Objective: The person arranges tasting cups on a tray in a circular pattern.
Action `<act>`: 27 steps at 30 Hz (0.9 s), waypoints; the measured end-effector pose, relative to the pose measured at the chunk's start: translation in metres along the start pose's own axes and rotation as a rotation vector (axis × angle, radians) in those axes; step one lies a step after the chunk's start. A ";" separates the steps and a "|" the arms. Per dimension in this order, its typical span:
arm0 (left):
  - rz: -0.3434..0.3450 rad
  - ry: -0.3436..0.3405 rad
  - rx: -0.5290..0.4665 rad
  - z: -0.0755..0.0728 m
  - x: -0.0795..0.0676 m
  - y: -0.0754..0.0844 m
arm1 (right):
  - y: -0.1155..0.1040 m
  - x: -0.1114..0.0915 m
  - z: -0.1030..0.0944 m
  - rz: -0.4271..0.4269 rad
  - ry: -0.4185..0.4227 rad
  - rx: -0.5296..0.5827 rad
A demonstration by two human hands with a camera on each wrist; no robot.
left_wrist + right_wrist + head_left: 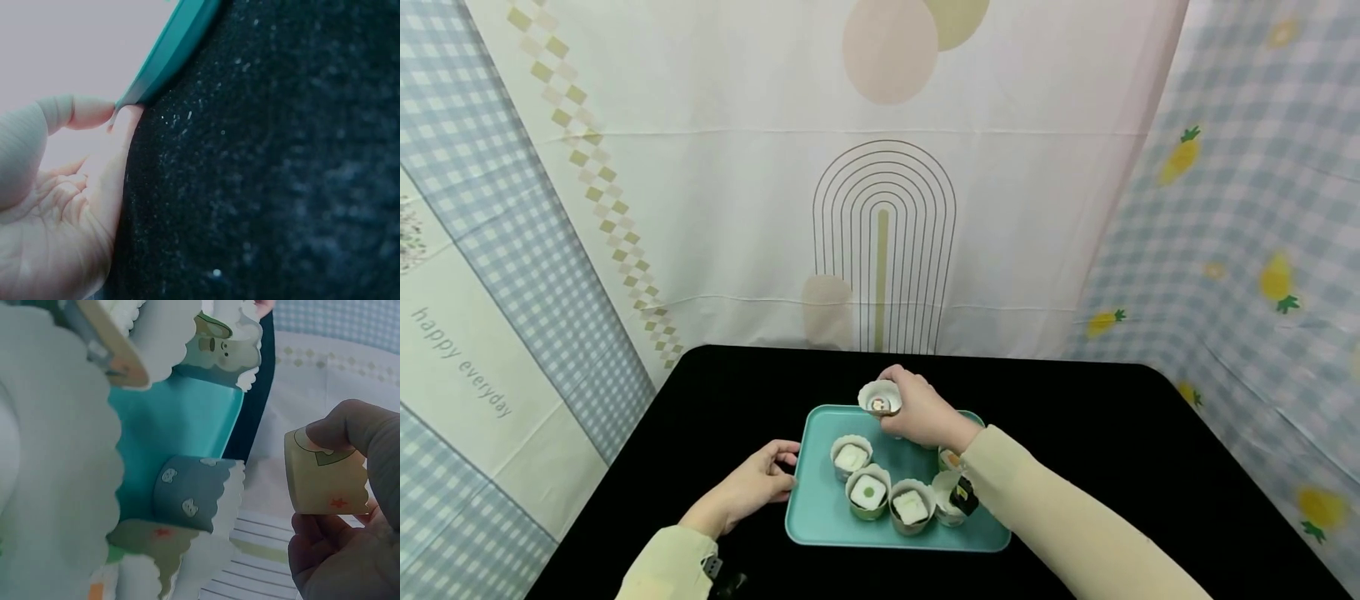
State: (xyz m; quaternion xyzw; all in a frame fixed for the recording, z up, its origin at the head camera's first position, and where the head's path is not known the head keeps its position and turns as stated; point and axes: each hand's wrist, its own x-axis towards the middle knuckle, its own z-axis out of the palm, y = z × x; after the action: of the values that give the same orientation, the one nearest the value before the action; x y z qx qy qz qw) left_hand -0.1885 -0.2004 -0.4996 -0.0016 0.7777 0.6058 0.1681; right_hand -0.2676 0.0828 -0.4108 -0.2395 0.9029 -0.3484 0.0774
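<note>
My right hand [925, 412] grips a paper baking cup [880, 398] above the back edge of the teal tray [820, 525]. Yellowish with a red star print, that cup [328, 481] sits between thumb and fingers in the right wrist view. At the tray's left side, my left hand [748, 487] pinches the rim [156, 65] between thumb and fingertip. Several more cups stand on the tray. White square pieces fill the back-left cup [852, 457], the green-dotted one [868, 492] and the front one [912, 507]. Another cup [947, 500] is partly hidden by the right wrist's camera.
A black table [737, 392] lies under the tray. Behind it hangs a pale curtain [722, 208], with blue checked cloth [1225, 250] on the right. Blue-grey with white animal faces, one cup [190, 487] stands on the tray in the right wrist view.
</note>
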 end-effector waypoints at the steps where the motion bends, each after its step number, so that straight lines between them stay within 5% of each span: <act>1: -0.001 0.004 -0.002 0.000 0.000 0.000 | -0.002 0.001 0.001 0.001 0.000 -0.018; 13: 0.007 -0.027 -0.001 -0.002 0.001 -0.002 | -0.007 0.019 0.017 0.022 -0.034 0.027; 27: 0.032 -0.040 -0.010 -0.007 -0.007 -0.006 | -0.010 0.031 0.035 0.054 -0.045 -0.148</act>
State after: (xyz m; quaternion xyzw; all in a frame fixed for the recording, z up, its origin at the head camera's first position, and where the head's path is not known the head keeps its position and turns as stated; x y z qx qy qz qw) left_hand -0.1829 -0.2094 -0.5017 0.0220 0.7711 0.6121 0.1740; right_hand -0.2803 0.0400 -0.4292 -0.2279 0.9304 -0.2729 0.0889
